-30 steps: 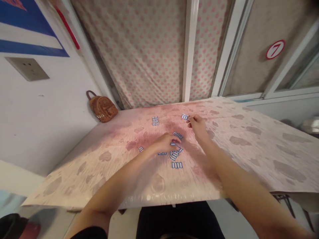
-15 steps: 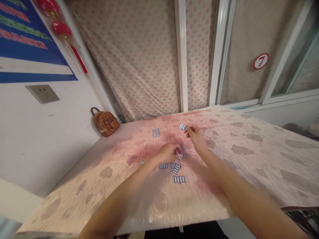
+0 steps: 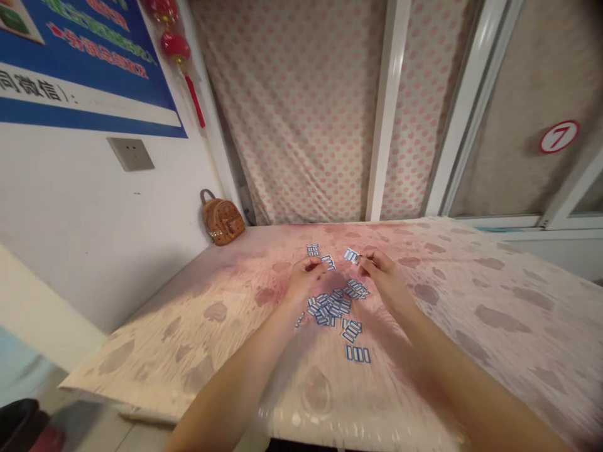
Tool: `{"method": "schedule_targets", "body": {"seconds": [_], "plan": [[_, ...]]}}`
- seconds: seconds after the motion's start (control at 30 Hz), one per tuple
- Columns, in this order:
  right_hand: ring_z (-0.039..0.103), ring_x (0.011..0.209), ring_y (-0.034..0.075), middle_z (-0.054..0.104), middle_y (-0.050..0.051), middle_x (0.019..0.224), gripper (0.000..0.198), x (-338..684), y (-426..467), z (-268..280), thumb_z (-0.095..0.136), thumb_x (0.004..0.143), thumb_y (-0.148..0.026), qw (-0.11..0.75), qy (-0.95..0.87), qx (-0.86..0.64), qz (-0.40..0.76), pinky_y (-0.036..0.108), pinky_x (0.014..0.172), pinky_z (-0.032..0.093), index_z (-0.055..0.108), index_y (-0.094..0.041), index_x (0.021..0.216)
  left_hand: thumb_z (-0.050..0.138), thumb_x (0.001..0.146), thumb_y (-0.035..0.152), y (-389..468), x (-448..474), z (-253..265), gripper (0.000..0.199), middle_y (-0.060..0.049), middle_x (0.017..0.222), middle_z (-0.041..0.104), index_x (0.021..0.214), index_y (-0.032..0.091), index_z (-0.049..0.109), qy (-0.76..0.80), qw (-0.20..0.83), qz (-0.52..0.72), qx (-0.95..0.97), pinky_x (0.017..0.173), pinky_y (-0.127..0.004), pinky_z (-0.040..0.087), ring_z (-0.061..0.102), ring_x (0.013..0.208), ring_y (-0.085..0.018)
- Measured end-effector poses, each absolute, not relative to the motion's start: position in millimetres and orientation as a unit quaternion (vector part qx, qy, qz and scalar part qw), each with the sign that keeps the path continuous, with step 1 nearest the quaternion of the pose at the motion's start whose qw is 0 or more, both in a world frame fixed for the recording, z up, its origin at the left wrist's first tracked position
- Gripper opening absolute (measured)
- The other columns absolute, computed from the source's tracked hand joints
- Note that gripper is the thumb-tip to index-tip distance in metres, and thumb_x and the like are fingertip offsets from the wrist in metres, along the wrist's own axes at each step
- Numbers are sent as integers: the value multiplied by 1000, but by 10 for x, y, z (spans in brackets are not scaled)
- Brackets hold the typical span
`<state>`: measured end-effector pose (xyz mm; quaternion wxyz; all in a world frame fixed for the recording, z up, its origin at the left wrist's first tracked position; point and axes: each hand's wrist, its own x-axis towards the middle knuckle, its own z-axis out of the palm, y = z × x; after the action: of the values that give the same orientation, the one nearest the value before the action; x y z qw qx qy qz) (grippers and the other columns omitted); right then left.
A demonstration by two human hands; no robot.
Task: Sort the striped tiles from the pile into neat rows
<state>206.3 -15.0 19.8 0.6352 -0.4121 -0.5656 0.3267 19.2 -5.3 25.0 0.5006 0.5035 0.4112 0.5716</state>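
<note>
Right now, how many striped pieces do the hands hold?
2 visible: one striped piece in the left hand, a second piece in the right hand. More may be hidden behind.

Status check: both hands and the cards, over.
Left hand, right hand: both pinching cards. Loose pile on table, nearer the body. No obstacle seen between hands.

- Open for passing over the right side of the table (image 3: 509, 345), outside the right forearm (image 3: 452, 361).
- Narrowed between left fingers (image 3: 311, 267) and right fingers (image 3: 369, 266) by held blue-edged pieces (image 3: 350, 255).
- Blocked low between forearms by scattered pieces (image 3: 330, 306); at far left, by a brown bag (image 3: 223, 221).
</note>
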Motion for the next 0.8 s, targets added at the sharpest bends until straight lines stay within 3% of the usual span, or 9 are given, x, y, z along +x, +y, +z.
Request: {"method": "schedule_targets", "body": {"seconds": [0.23,0.4,0.63,0.8], "plan": [[58,80,18,64,2,84,20,1860,-290,273,64,83,-42,582,-645,-359,341,29,72,45,63,-22,83,78,63,30,-219,273,292,24,-2,69,65,77,14,66,352,554,591,469,63,-21,44,58,63,-11],[56,72,18,61,1,77,15,1802,-317,232,61,86,-36,585,-655,-370,305,30,68,43,59,-22,81,78,65,29,-304,273,295,24,-3,77,68,81,16,66,355,579,548,489,68,-24,50,63,70,-13],[52,67,16,56,-1,72,13,1811,-357,246,57,86,-32,591,-645,-404,268,29,62,39,56,-22,78,69,75,30,-265,236,318,18,-4,81,72,85,15,70,354,478,580,556,69,-24,51,66,73,-15],[55,70,17,59,0,74,14,1808,-372,264,57,86,-33,596,-639,-412,258,29,64,40,56,-22,77,70,74,31,-295,251,337,18,-5,78,73,81,14,70,347,492,577,552,68,-26,54,69,72,-17]]}}
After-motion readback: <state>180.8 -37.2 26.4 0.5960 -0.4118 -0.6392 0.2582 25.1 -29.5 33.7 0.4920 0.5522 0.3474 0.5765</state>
